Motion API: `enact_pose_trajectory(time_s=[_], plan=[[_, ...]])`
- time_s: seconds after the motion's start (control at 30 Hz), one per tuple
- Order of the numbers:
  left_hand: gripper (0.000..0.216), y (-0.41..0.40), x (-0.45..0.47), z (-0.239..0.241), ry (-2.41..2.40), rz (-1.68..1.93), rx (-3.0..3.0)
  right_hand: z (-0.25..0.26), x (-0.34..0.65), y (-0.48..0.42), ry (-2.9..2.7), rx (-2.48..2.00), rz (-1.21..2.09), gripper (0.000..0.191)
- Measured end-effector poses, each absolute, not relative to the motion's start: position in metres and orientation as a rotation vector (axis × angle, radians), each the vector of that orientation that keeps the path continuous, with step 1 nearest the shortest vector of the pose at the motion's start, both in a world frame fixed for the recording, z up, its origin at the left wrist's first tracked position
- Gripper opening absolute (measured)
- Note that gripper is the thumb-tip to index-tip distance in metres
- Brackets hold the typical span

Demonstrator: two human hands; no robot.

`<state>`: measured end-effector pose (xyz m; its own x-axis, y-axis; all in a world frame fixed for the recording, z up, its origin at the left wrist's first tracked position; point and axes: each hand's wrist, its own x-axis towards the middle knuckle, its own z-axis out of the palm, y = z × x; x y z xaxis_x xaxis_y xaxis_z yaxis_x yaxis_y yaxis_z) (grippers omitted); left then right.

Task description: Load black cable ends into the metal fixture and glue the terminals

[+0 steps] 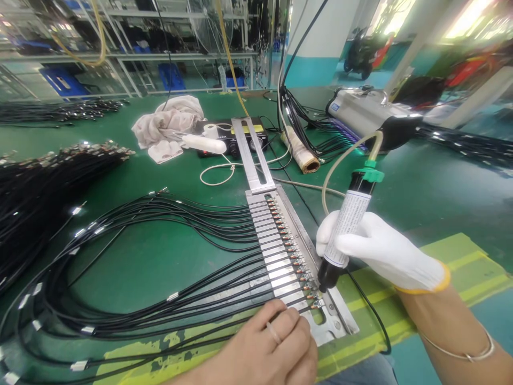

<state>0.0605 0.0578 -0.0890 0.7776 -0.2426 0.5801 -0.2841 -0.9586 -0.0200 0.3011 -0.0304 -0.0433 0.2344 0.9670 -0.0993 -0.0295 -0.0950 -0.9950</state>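
Observation:
My right hand, in a white glove, grips a glue syringe with a white label and a green cap; its black tip points down at the near end of a metal fixture. The fixture clamps several black cables in a row, their small copper-coloured ends showing along its right edge. A pale tube runs from the syringe cap. My bare left hand rests with curled fingers on the cables and the fixture's near end, a ring on one finger.
A bundle of black cables lies at the left. Behind the fixture are a crumpled cloth, a black control box, a white handled tool, a paper roll and a grey machine. Yellow tape marks the green table.

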Motion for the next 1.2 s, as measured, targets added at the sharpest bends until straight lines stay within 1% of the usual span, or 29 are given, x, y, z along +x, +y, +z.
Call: enact_pose_trajectory(time_s=[0.23,0.43,0.6,0.77,1.0,1.2], plan=[[0.012,0.058,0.061,-0.089,-0.451,0.922,2.900,-0.044,0.301,-0.031,-0.952,-1.361,1.098,0.027],[0.012,0.059,0.062,-0.088,-0.446,0.926,2.900,-0.043,0.301,-0.032,-0.961,-1.379,1.100,0.030],[0.012,0.059,0.061,-0.089,-0.450,0.933,2.905,-0.043,0.301,-0.033,-0.956,-1.372,1.084,0.027],[0.012,0.057,0.060,-0.090,-0.439,0.925,2.914,-0.043,0.301,-0.034,-0.949,-1.366,1.099,0.031],[0.018,0.059,0.063,-0.094,-0.442,1.011,2.930,-0.049,0.303,-0.033,-0.940,-1.373,1.069,0.028],[0.025,0.056,0.068,-0.106,-0.316,1.199,2.868,-0.050,0.302,-0.031,-0.933,-1.387,1.114,0.035]])
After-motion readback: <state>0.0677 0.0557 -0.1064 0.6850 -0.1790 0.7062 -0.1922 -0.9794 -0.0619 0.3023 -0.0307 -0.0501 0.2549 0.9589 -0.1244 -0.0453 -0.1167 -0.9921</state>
